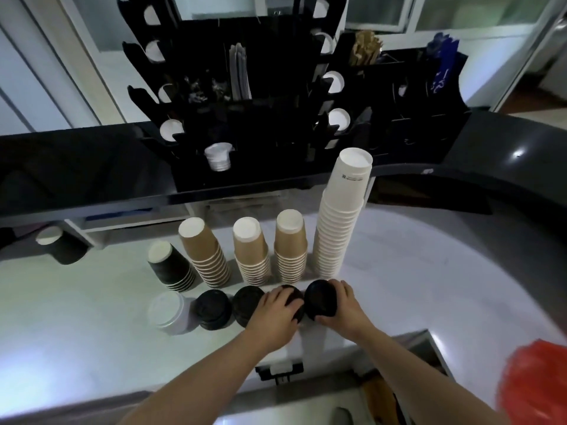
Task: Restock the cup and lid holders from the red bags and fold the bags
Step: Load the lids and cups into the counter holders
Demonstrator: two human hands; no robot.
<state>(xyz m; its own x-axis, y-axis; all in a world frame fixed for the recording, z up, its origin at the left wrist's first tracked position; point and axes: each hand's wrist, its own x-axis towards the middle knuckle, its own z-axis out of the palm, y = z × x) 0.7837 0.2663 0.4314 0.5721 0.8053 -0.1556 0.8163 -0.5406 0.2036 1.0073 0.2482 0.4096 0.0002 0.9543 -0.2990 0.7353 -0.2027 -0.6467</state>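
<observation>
Black lid stacks point(320, 299) staging on bench point(429, 271): left hand point(277, 311), right hand point(345, 305) each gripping one; next, loading holder point(245, 124).

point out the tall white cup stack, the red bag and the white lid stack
tall white cup stack point(339, 228): head view, middle of its side
red bag point(537, 384): head view, crumpled middle
white lid stack point(167, 311): head view, top lid

The single head-worn wide-angle camera looks forward and steeply down, close over the white counter point(92, 332) and black holder rack point(245, 124).
</observation>
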